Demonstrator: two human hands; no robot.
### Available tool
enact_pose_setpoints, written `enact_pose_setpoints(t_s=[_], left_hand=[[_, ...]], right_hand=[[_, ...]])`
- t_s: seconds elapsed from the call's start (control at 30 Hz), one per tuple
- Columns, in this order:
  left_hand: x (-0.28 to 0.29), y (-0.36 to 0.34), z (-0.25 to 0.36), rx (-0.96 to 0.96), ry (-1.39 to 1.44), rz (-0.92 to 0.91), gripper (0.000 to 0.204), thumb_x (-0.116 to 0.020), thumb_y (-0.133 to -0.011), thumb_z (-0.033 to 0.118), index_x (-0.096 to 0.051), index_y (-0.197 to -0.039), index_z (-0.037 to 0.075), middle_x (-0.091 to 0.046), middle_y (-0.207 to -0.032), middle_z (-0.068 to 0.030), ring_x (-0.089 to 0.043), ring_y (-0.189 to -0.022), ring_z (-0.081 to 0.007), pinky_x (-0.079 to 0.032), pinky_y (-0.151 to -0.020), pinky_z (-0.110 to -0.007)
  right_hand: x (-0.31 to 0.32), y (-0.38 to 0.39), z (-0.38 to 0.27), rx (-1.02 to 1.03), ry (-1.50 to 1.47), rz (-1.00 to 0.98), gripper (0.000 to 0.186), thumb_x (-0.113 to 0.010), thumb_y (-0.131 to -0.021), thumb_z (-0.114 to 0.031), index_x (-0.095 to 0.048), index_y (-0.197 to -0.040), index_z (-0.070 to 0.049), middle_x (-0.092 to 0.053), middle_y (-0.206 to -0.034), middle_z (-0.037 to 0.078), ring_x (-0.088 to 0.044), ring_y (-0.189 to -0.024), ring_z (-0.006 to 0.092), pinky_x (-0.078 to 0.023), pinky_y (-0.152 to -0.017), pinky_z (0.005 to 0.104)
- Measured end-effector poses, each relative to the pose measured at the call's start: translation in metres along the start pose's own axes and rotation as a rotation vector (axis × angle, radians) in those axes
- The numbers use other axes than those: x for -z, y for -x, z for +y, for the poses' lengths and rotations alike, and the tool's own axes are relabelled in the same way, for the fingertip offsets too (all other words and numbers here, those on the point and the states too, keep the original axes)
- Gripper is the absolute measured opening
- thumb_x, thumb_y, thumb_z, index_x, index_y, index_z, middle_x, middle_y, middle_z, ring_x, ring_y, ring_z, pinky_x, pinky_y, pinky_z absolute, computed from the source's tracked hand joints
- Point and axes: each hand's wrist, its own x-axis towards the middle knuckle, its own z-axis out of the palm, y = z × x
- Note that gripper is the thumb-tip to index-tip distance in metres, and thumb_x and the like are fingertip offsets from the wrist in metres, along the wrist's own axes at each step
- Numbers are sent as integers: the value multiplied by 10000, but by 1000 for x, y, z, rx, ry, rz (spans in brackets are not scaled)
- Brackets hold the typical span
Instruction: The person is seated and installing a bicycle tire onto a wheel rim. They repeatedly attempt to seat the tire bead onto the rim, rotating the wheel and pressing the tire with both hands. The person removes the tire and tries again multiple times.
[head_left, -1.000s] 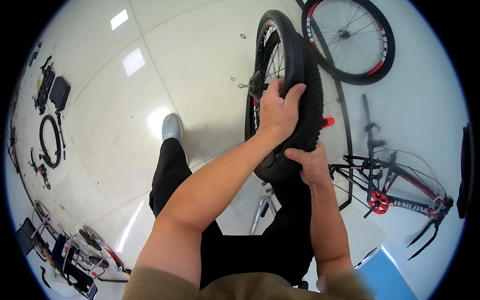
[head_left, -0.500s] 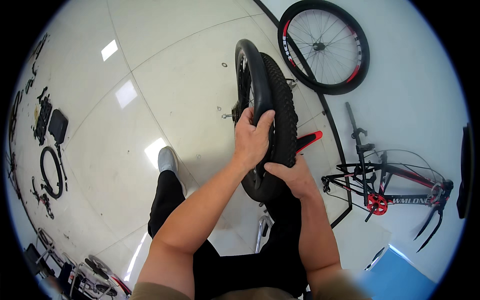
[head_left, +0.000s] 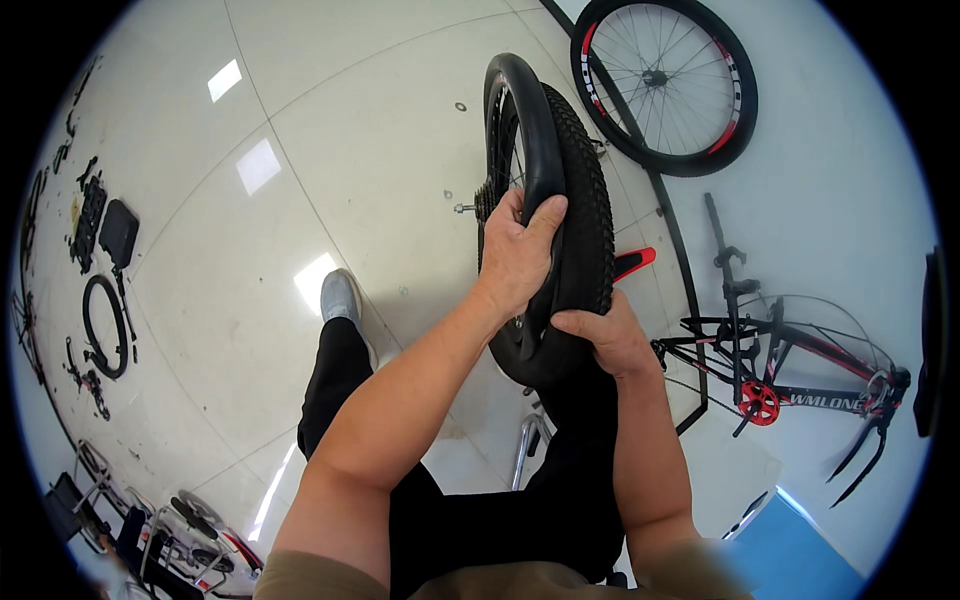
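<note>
Fingers of my left hand curl over the smooth black inner tube, gripping it against the knobby tyre of the wheel standing upright between my knees. My right hand clasps the tyre's lower edge, steadying it over the floor.
</note>
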Motion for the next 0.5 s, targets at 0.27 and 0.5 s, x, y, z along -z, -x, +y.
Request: enact_pose_setpoints(t_s=[0.27, 0.5], left_hand=[[0, 1, 6, 34, 73, -8, 320, -689, -1006, 225, -557, -1178, -10, -667, -1051, -82, -638, -934, -134, -561, -832, -296], [-3, 7, -8, -3, -30, -66, 351, -680, -1011, 206, -553, -1227, -40, -673, -1107, -100, -635, -1005, -144, -531, -896, -294]], right_hand=[[-5, 3, -9, -18, 75, 52, 511, -852, -758, -186, -677, -1171, 60, -724, -1059, 104, -686, -944, 185, -547, -866, 324], [-9, -21, -59, 53, -44, 180, 516, -791, -809, -204, -631, -1212, 76, -696, -1069, 107, -675, -930, 199, -545, -857, 324]])
